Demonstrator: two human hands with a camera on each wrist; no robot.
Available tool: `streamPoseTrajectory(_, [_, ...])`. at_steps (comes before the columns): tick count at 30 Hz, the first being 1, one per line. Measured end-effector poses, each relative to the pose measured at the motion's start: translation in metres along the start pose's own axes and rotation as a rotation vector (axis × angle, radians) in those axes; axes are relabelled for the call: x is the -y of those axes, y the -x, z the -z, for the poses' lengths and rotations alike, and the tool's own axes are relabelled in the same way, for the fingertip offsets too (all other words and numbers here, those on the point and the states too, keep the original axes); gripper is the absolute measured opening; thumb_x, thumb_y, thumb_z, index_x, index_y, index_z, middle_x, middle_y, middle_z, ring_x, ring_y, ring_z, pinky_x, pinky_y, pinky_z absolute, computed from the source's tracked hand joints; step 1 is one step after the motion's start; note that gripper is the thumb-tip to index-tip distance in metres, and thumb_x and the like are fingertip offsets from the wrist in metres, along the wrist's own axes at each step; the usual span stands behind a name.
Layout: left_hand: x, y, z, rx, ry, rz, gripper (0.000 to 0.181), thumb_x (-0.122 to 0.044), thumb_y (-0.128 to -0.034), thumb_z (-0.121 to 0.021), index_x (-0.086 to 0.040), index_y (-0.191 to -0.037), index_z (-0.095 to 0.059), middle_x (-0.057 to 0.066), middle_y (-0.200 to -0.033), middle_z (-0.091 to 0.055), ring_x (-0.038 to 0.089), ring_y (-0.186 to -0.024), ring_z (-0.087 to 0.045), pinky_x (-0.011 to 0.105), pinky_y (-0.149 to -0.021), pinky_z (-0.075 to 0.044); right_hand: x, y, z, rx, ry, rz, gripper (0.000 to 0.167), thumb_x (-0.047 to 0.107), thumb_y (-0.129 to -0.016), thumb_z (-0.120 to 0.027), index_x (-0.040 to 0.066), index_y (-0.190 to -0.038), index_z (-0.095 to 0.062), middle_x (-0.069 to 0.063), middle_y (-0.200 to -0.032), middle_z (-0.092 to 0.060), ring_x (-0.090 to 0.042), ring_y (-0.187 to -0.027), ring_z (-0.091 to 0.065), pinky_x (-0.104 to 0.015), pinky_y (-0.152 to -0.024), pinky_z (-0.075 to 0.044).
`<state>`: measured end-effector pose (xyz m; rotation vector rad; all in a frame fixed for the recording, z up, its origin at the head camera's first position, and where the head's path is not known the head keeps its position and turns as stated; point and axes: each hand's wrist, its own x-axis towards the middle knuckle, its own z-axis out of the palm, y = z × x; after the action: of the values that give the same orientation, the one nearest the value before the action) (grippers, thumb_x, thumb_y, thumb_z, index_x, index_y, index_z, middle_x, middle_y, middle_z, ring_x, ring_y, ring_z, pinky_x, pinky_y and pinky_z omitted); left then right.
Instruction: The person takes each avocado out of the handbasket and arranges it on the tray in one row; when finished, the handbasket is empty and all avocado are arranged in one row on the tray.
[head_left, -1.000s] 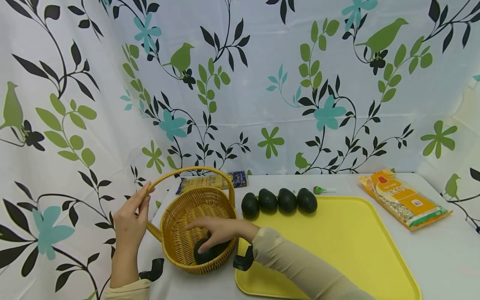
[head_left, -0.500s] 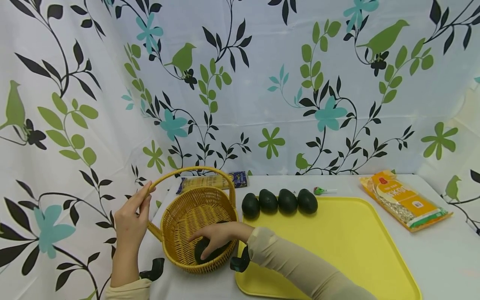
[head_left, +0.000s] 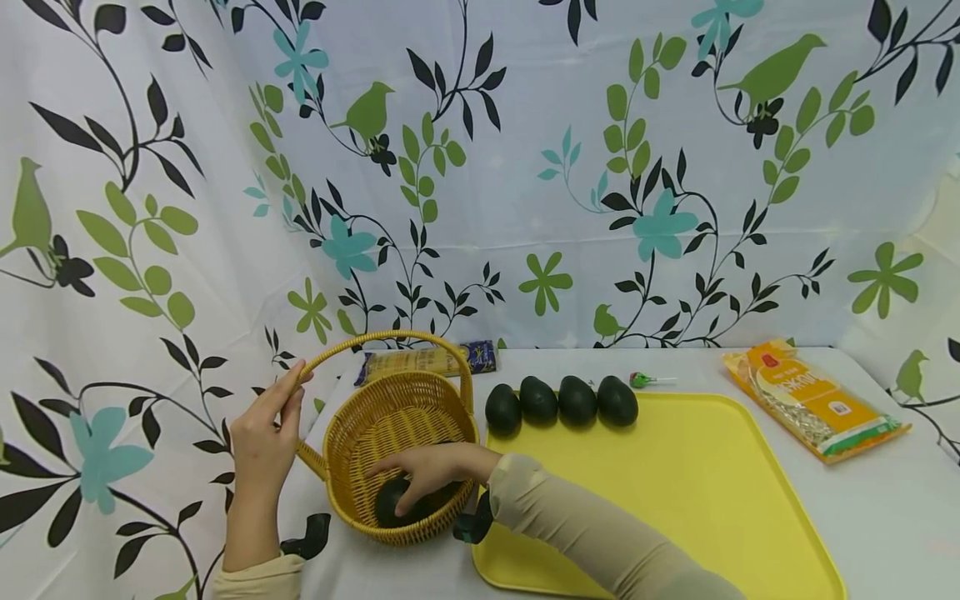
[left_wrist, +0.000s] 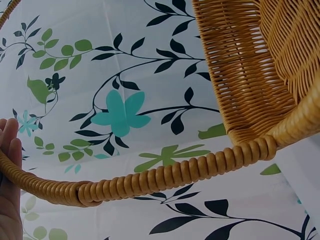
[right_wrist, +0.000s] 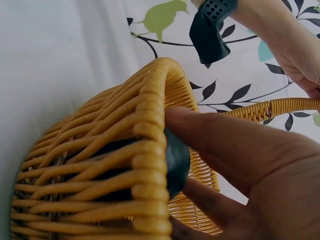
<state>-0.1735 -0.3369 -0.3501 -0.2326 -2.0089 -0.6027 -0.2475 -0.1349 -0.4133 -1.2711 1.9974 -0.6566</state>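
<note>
Dark-green, egg-shaped avocado (head_left: 387, 503) lies inside the round yellow wicker basket (head_left: 327, 467), near side. My right hand (head_left: 426, 467) pinches it between thumb and fingers; my left hand (head_left: 264, 433) grips the handle (left_wrist: 180, 172). Brace the basket; avoid squeezing.

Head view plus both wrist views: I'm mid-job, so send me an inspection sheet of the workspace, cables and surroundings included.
Surface: white table, with a yellow tray right of the basket.
Job's things: wicker basket holding at least one dark oval fruit; four more fruits in a row at the tray's far edge.
Clutter: lollipop, orange bag, yellow-and-blue packet behind the basket.
Grippers: bare hands; left hand holds the basket handle, right hand grips the fruit inside the basket.
Cables: nothing seen.
Surroundings: patterned curtain behind the table.
</note>
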Motion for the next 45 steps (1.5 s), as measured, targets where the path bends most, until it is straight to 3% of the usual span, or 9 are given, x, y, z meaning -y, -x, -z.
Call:
streamPoseTrajectory(16, [-0.002,-0.001,-0.002,-0.025,0.016,-0.01,0.046,0.011,-0.0816,-0.063,-0.011,-0.122,-0.065,0.019,-0.097,-0.072,-0.025,-0.098,-0.045,-0.002,-0.071,-0.035,0.003,-0.013,-0.004,0.07,0.058,0.0,0.061,0.021,-0.083,-0.072,0.023,-0.139,-0.047,0.007,-0.142,-0.046,-0.005,-0.129,-0.04,-0.021,-0.102,-0.037])
streamPoseTrajectory(28, [-0.005,-0.002,-0.003,-0.029,0.016,-0.021,0.045,0.012,-0.0811,-0.064,-0.009,-0.121,-0.065,0.018,-0.096,-0.072,-0.025,-0.098,-0.045,-0.003,-0.071,-0.035,0.0,-0.016,0.001,0.098,0.085,0.061,0.053,0.021,-0.083,-0.072,0.019,-0.132,-0.053,0.008,-0.136,-0.05,-0.001,-0.123,-0.042,-0.019,-0.101,-0.037])
streamPoseTrajectory(45, [-0.001,-0.001,-0.001,-0.039,0.01,-0.017,0.046,0.012,-0.0798,-0.065,-0.01,-0.121,-0.066,0.019,-0.096,-0.072,-0.025,-0.1,-0.045,-0.004,-0.074,-0.035,0.002,-0.002,0.018,-0.009,0.003,0.088,0.057,0.021,-0.081,-0.075,0.027,-0.133,-0.052,0.009,-0.137,-0.049,-0.003,-0.119,-0.045,-0.02,-0.094,-0.041])
